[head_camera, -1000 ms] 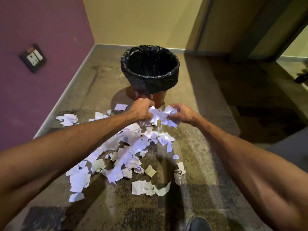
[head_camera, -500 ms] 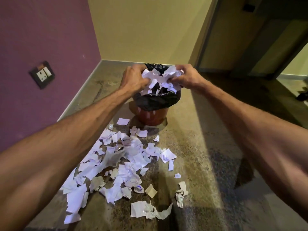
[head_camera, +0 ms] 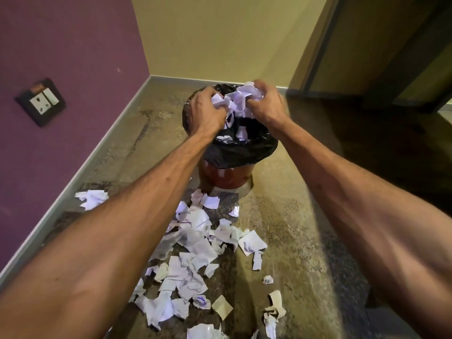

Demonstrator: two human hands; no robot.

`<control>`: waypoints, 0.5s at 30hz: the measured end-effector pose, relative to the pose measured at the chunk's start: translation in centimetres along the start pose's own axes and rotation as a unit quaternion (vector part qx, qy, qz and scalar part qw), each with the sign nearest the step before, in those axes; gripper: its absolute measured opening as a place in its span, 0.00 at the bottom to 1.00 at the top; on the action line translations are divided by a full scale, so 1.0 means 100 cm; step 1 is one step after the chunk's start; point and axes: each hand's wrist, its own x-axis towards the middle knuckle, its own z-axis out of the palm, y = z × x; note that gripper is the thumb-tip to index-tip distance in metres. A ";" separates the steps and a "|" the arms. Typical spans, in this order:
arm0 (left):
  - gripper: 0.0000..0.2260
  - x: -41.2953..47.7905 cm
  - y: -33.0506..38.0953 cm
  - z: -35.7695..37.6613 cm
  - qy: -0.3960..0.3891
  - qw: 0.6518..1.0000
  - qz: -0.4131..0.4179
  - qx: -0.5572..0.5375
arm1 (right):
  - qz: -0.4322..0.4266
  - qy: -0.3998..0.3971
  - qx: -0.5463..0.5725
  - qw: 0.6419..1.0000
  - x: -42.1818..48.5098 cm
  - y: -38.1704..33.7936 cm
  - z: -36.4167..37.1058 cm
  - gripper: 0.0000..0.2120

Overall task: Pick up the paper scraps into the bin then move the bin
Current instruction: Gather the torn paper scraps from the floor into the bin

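Wad point(head_camera: 239, 99) now above bin point(head_camera: 241, 155) mouth; some scraps point(head_camera: 242, 133) inside. Both left hand point(head_camera: 208, 113) and right hand point(head_camera: 265, 104) clench wad. Paper light, limp, sheds easily: squeeze from both sides.

Warm, dim indoor light. A bright band crosses the floor point(head_camera: 281, 231); the right side lies in shadow. Wide-angle distortion bends the edges.

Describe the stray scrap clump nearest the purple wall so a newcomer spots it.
Find the purple wall on the left, then its grey skirting. Just off it lies a crumpled white clump, alone, apart from the main spill by the bin.
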 end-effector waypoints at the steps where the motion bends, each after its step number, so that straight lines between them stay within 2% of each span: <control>1: 0.11 0.000 -0.004 0.006 -0.008 1.000 0.005 0.006 | 0.003 -0.004 -0.001 1.000 0.002 0.004 0.003 0.19; 9: 0.13 -0.002 -0.031 0.023 -0.040 0.998 0.050 0.024 | 0.023 -0.015 0.025 0.999 0.022 0.042 0.020 0.24; 15: 0.08 -0.028 -0.024 0.007 0.011 0.992 0.123 0.023 | -0.011 0.042 0.041 0.998 -0.005 0.035 0.007 0.19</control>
